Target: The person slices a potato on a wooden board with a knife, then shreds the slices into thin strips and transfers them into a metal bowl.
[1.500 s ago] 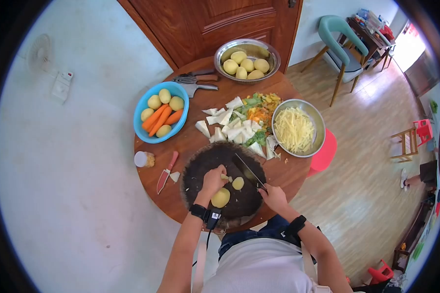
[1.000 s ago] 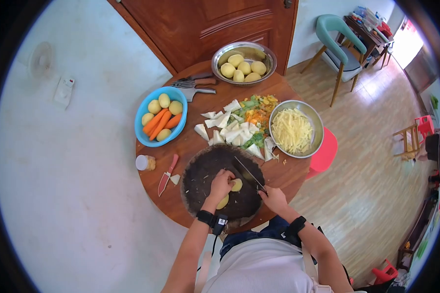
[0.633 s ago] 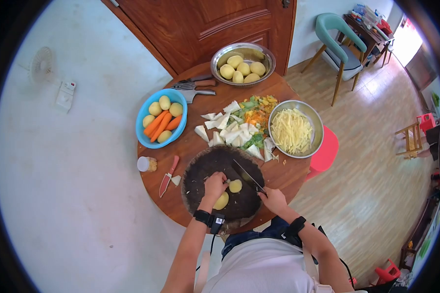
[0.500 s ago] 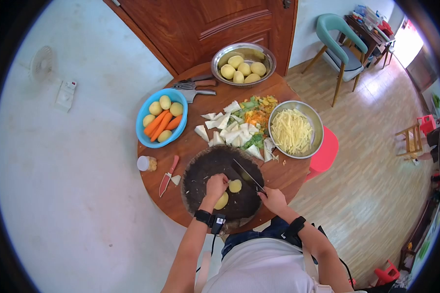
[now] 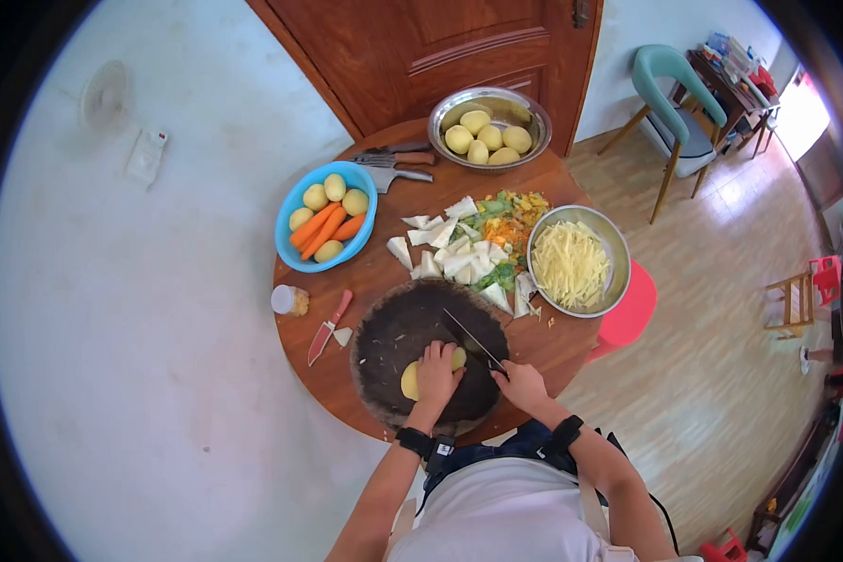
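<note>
So this looks like the potato-cutting stage to me: the left hand (image 5: 438, 373) is laid over the pale yellow potato pieces (image 5: 409, 381) in the lower middle of the frame, on the round dark chopping board (image 5: 384, 328), with potato peeking out on both sides of the fingers. The fingers are bent down over the stuff, but I honestly can't tell from up here if they're pinching it or just resting on top, since the palm hides most of it. The right hand (image 5: 522, 386), a bit right of that, is wrapped round the handle of a big knife (image 5: 475, 339), whose blade slants up and left over the board, apart from the potato as far as I can see. So I'd call it the lining-up bit rather than an actual cut. Next move, imo, calls for the potato held flat and steady, fingertips tucked back and the blade squared up beside them, because those round bits could easily roll or slide. Right of centre there's a steel bowl (image 5: 618, 258) with a heap of pale strips (image 5: 569, 264) in it, and a small pink-handled knife (image 5: 331, 326) lies left of the board, no hand near it
</note>
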Tool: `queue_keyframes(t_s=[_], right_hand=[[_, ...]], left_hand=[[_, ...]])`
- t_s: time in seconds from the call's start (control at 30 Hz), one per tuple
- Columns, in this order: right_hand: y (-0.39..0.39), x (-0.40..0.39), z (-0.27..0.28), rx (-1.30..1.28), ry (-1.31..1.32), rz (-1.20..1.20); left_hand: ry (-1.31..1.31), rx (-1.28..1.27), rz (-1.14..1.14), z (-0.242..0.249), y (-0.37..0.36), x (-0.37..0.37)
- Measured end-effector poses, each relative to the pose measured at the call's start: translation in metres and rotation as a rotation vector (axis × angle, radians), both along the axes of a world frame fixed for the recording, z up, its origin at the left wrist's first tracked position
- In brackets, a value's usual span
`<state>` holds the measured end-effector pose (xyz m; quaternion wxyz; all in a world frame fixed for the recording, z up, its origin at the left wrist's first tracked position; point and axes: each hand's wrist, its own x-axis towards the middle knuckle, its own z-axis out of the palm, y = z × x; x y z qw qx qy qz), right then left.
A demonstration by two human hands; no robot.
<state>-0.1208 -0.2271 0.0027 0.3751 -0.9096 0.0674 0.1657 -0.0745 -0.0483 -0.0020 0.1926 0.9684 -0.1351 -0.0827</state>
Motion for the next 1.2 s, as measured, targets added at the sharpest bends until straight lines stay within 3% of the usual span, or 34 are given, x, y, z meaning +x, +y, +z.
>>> queue_keyframes(t_s=[0.13, 0.2, 0.23, 0.27, 0.33, 0.47, 0.53, 0.7, 0.77, 0.87, 1.2], right_hand=[[-0.001, 0.005, 0.002, -0.001, 0.006, 0.049], [-0.003, 0.004, 0.0, -0.011, 0.015, 0.06], [-0.004, 0.003, -0.003, -0.006, 0.005, 0.04], [-0.004, 0.002, -0.005, 0.0, -0.004, 0.024], [-0.005, 0.004, -0.003, 0.007, 0.006, 0.044], [-0.004, 0.007, -0.002, -0.004, -0.004, 0.059], [-0.003, 0.007, 0.0, -0.006, -0.003, 0.057], [0.001, 0.007, 0.002, -0.017, -0.044, 0.037], [0.004, 0.003, 0.006, -0.048, -0.063, 0.031], [0.014, 0.001, 0.014, -0.109, -0.13, 0.074], [0.044, -0.014, 0.018, -0.312, -0.12, 0.164]], left_hand=[[-0.253, -0.181, -0.078, 0.019, 0.016, -0.008], [-0.336, -0.137, 0.107, 0.032, 0.033, -0.02], [-0.328, -0.212, 0.272, 0.029, 0.038, -0.027], [-0.328, -0.21, 0.279, 0.022, 0.042, -0.034], [-0.03, -0.355, 0.393, 0.01, 0.05, -0.042], [-0.2, -0.271, 0.336, 0.0, 0.066, -0.024], [-0.188, -0.24, 0.481, 0.003, 0.08, -0.007], [-0.434, -0.04, 0.319, 0.018, 0.077, 0.001], [-0.515, -0.275, 0.199, 0.023, 0.055, -0.012], [-0.408, -0.453, 0.025, -0.007, 0.025, -0.024], [-0.366, -0.575, 0.246, -0.048, -0.004, -0.02]])
